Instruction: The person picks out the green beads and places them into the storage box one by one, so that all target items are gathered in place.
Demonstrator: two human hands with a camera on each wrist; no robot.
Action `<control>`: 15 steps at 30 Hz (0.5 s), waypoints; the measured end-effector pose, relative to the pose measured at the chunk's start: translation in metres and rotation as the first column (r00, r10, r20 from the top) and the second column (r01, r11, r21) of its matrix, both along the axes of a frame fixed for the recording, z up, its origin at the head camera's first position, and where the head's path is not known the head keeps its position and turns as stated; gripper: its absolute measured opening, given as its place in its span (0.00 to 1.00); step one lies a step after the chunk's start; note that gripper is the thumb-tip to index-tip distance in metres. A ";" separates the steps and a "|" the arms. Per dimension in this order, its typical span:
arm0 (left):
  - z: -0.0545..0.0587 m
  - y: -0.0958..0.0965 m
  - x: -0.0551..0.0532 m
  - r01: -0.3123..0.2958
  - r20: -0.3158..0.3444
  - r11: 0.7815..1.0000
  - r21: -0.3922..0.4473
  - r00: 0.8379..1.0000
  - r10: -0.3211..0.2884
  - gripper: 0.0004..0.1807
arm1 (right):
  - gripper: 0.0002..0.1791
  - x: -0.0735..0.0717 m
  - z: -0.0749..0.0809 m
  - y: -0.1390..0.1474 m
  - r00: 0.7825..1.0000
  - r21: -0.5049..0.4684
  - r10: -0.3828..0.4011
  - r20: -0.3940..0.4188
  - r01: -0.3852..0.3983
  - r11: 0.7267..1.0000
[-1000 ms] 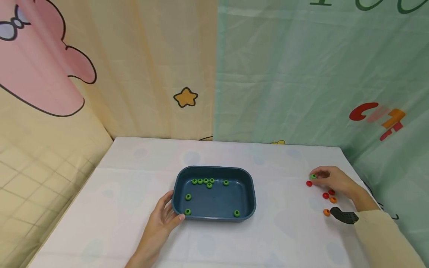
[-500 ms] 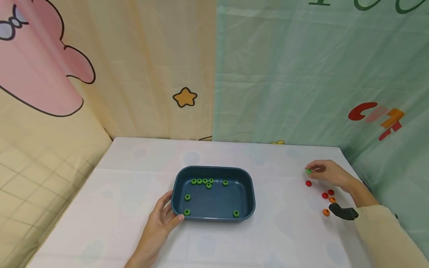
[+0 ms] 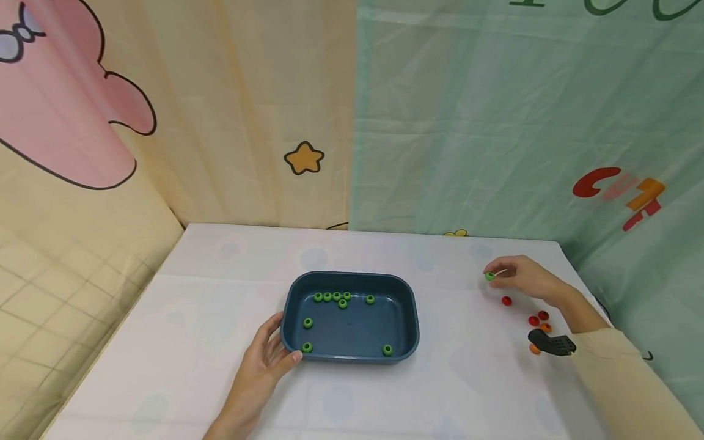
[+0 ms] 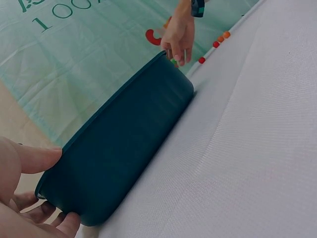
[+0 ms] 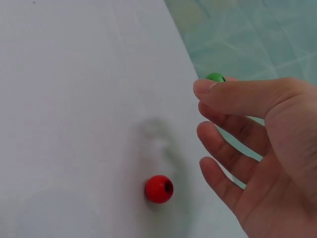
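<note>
My right hand pinches a green bead between thumb and forefinger, raised over the right side of the table. Much of that bead is hidden behind the thumb in the right wrist view. Below it lies a red bead with a dark hole. My left hand grips the left end of a dark blue rectangular tray, thumb at the rim and the other fingers against the outer wall. Several green beads are scattered in the tray, most near its back wall.
Two more red beads and an orange bead sit close together under the right forearm. Another orange bead is partly covered by the black wrist device. Printed curtains hang behind the white table.
My right hand has lifted the green bead away from beside the red one and carried it left and toward the back. The left hand and the tray stay put.
</note>
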State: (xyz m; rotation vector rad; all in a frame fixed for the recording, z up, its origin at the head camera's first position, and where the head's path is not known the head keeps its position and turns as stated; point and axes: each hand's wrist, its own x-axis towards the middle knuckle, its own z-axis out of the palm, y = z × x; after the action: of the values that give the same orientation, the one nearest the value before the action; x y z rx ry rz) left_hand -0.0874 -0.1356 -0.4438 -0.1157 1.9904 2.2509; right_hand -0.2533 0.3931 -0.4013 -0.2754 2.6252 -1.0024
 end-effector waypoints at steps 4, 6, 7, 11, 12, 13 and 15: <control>0.000 0.000 0.000 -0.001 0.003 1.000 0.001 1.000 0.001 0.47 | 0.18 -0.003 0.002 -0.009 1.000 -0.026 0.029 0.002 -0.028 0.999; 0.000 0.000 0.000 -0.001 0.002 1.000 0.003 1.000 0.001 0.46 | 0.18 -0.004 0.003 -0.013 0.999 -0.039 0.043 0.000 -0.043 0.998; 0.000 0.000 0.000 0.000 0.002 1.000 0.004 1.000 0.000 0.46 | 0.18 -0.004 0.004 -0.016 0.999 -0.043 0.051 -0.001 -0.051 0.998; 0.000 0.000 0.000 0.001 0.002 1.000 0.012 1.000 -0.001 0.46 | 0.17 -0.005 0.006 -0.024 0.997 -0.042 0.077 -0.003 -0.077 0.996; 0.000 0.000 0.000 0.000 0.003 1.000 0.014 1.000 0.000 0.46 | 0.17 -0.006 0.006 -0.027 0.997 -0.039 0.081 -0.001 -0.081 0.996; 0.000 0.000 0.000 0.000 0.005 1.000 0.015 1.000 0.000 0.46 | 0.17 -0.006 0.007 -0.029 0.996 -0.036 0.086 0.001 -0.086 0.996; 0.001 0.000 0.000 -0.002 0.007 1.000 0.015 1.000 0.002 0.46 | 0.17 -0.008 0.008 -0.034 0.995 -0.031 0.098 0.002 -0.098 0.995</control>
State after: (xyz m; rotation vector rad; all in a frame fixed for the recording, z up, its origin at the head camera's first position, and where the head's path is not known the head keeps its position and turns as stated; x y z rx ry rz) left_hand -0.0872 -0.1353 -0.4431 -0.1243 1.9709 2.2629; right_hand -0.2610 0.3586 -0.3935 -0.4048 2.5680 -1.0099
